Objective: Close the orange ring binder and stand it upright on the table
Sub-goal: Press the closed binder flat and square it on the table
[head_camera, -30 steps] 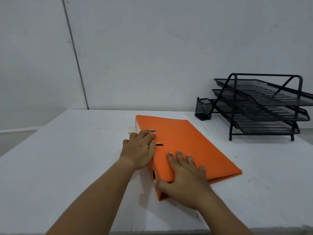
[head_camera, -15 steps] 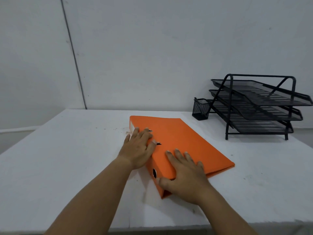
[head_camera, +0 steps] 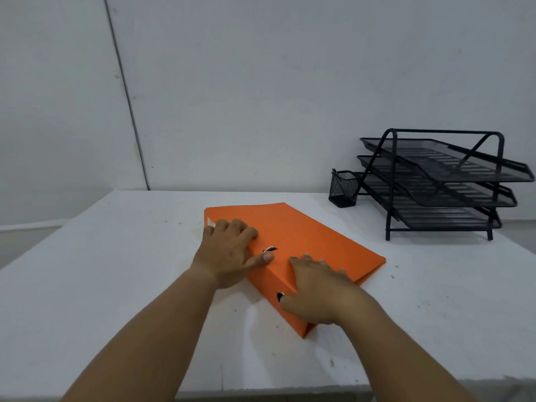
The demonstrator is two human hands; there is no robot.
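A: Where's the binder [head_camera: 301, 242] rn?

B: Flat on the table [head_camera: 121, 280], cover shut, right in front of me. Long axis runs diagonal, far-left to near-right, spine facing me.

A: Hands?

B: Both open, flat, nothing gripped. My left hand [head_camera: 229, 253] rests on the spine's far end, my right hand [head_camera: 322, 294] on the cover's near end, thumb by the spine hole. Right's nearer me. Next, I reckon, tip it up onto an end. Wire trays [head_camera: 441, 184] well apart, no prob.

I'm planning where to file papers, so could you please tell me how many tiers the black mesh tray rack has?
3: top tier, middle tier and bottom tier, stacked stepwise in the rack at the table's far right.
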